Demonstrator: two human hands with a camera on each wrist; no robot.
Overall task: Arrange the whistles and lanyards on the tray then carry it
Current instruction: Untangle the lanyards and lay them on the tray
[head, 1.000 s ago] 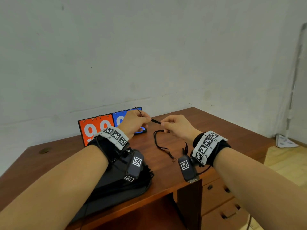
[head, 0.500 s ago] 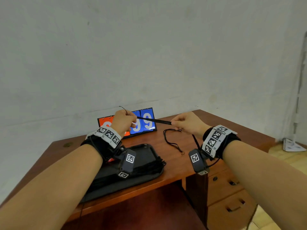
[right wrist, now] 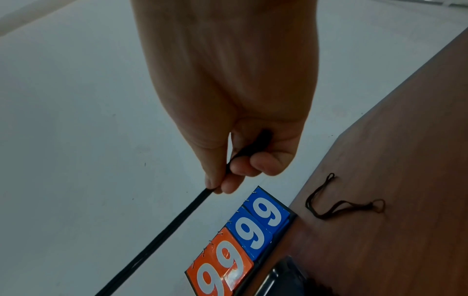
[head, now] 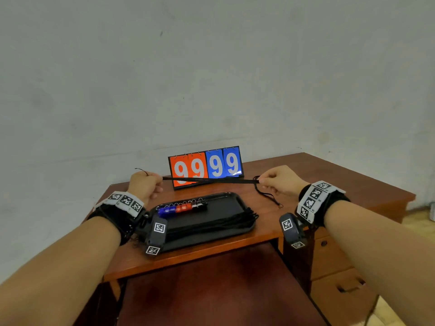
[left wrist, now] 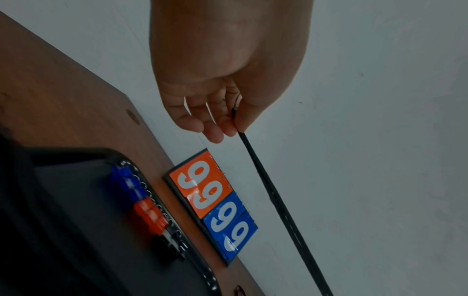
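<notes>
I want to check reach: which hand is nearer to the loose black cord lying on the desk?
Right. The right hand is just above the loose cord, beside the tray. The left hand is across the tray, far from it.

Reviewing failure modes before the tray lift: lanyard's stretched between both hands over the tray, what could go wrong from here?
1. The taut lanyard runs just in front of the scoreboard; lowering it carelessly could snag or tip it.
2. Lanyards already on the tray overhang its right rim; they may slide off when carried.
3. A loose cord on the desk could be left behind.
</notes>
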